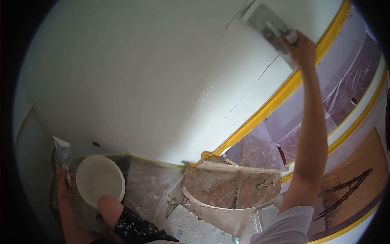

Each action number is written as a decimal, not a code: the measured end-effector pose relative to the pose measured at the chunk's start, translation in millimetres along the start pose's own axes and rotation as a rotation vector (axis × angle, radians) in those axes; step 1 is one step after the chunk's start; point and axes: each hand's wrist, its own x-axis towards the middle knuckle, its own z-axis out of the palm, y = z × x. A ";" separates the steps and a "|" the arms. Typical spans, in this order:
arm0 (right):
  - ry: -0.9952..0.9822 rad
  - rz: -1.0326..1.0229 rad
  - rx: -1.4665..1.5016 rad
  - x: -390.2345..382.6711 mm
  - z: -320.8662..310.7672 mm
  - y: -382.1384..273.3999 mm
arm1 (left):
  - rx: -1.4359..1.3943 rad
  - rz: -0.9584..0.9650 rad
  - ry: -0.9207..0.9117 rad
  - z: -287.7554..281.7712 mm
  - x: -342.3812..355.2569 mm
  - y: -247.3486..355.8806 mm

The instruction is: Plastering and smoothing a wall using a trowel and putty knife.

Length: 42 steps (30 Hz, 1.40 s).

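High on the pale wall (154, 81), my right hand (302, 51) grips the handle of a plastering trowel (260, 18). The trowel's wide flat blade lies against the wall and is slightly blurred. A thin dark line (252, 87) runs down the wall below the blade, and a similar one shows above it. At the lower left, my left hand (64, 187) is closed round the handle of a putty knife (63, 150), its wide blade pointing up. Beside that hand stands a round white bucket (95, 175), its lower rim partly hidden by my knee.
Yellow tape (260, 116) edges an opening at the right, with clear plastic sheeting (345, 87) beyond. Below it sits a rounded, stained ledge (215, 189) with small debris. Plastic sheet (146, 183) covers the floor by the bucket. A dark rod-like frame (345, 191) lies far right.
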 end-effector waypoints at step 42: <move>-0.411 0.945 2.144 -408.6 29.8 -232.0 | 0.094 -0.243 -0.558 182.3 -110.6 -2.3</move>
